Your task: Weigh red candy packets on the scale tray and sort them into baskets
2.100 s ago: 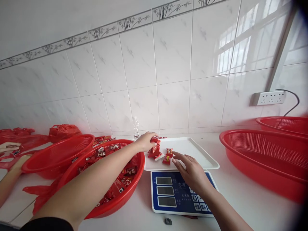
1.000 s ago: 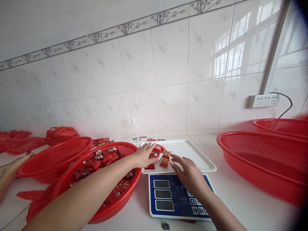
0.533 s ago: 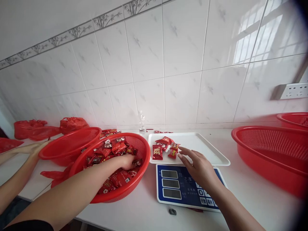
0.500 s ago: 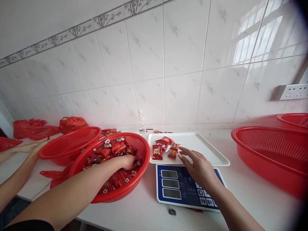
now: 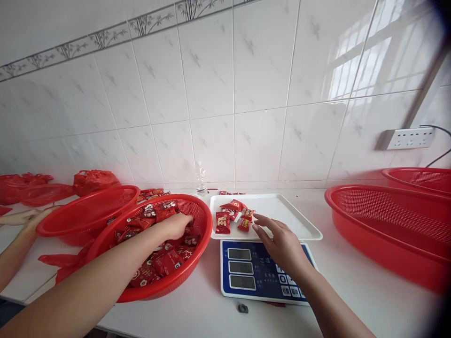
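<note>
My left hand [image 5: 175, 225] is down in a round red mesh basket [image 5: 204, 224], fingers curled among several red wrapped candies [image 5: 155, 263]; what it grips is hidden. My right hand [image 5: 280, 240] lies open with fingers stretched over the front rim of a white tray [image 5: 285, 212], fingertips close to a small pile of red candies [image 5: 232, 216] on the tray. The tray rests on a blue digital scale [image 5: 246, 274].
A second red basket [image 5: 88, 213] sits behind the first. Two large red baskets [image 5: 384, 225] stand at the right. Another person's hand [image 5: 33, 218] rests by red plastic bags [image 5: 93, 180] at the left. A small clear bottle [image 5: 200, 177] and a wall socket [image 5: 408, 138] are by the tiled wall.
My left hand set a handful of candies on the tray, then went back into the red basket and now reaches a little farther in. My right hand has stayed by the tray.
</note>
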### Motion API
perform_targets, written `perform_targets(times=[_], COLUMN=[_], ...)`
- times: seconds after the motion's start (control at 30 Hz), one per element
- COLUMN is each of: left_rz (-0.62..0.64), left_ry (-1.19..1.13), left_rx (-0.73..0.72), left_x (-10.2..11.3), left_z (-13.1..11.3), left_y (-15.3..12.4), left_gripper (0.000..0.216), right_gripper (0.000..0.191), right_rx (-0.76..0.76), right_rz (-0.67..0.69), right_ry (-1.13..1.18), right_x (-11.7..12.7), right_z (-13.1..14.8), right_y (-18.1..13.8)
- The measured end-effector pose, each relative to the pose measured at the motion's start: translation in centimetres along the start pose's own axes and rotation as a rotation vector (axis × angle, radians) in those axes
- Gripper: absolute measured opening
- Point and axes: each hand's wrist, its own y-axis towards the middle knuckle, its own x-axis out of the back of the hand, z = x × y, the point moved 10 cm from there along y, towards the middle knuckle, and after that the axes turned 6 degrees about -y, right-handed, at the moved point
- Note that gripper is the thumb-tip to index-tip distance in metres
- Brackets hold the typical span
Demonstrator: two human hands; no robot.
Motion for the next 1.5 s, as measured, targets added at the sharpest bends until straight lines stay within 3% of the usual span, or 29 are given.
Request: perform_targets(times=[0.17,0.3,0.43,0.53,0.67,0.73,0.8,0.87,1.03,1.17,1.3,1.5], left_rz=[-0.299,-0.231,-0.181,-0.209,-0.277,-0.391,-0.513,-0.578,-0.568,-0.564,-0.523,-0.352], left_ry=[-0.233,-0.472,-0.491,-0.47,-0.49,-0.455,-0.353,-0.364,-0.596,-0.652,-0.623,-0.672], left_rx=[-0.043,-0.142,-0.263,-0.312,-0.437,-0.601,-0.885,-1.026,-0.835,-0.902,-0.866,-0.754], left_x=[6.1,4.8,3.4,4.7,5.3,4.3,2.2,-0.2,-3.5,-4.6,-4.8,-4.8], left_z=[-4.7,-10.0,-14.0,-15.9,-18.2,-19.5,-21.0,-21.0,-18.4,-17.9,-17.1,-16.6], left_y=[0.1,0.5,0.0,-3.2,-10.2,-13.3,-15.9,-16.3,-11.3,-11.6,-11.6,-9.8], left_gripper=[0.04,0.046,0.051,0.048,0.035,0.025,0.023,0.02,0.018,0.017,0.014,0.015], right_gripper=[0.034,0.034,0.033,0.033,0.033,0.034,0.038,0.046,0.071,0.085,0.071,0.044], right_rx=[0.004,-0.01,0.01,0.024,0.05,0.061,0.051,0.007,-0.063,-0.048,-0.014,0.006], right_rz=[-0.025,-0.04,-0.051,-0.057,-0.023,-0.001,0.023,0.095,0.452,0.602,0.584,0.398], right_ry=[0.016,0.002,-0.013,-0.03,-0.008,-0.013,-0.048,-0.073,-0.038,-0.083,-0.09,-0.053], right_x=[0.2,0.1,0.0,0.1,-0.2,-0.5,-0.8,-1.4,-4.8,-7.8,-9.6,-8.5], right_z=[0.1,-0.3,-0.4,-0.1,0.6,0.9,1.1,1.2,2.6,3.5,3.8,3.9], right_y=[0.0,-0.1,-0.1,-0.1,-0.3,-0.4,-0.2,0.3,2.7,4.6,5.8,7.0])
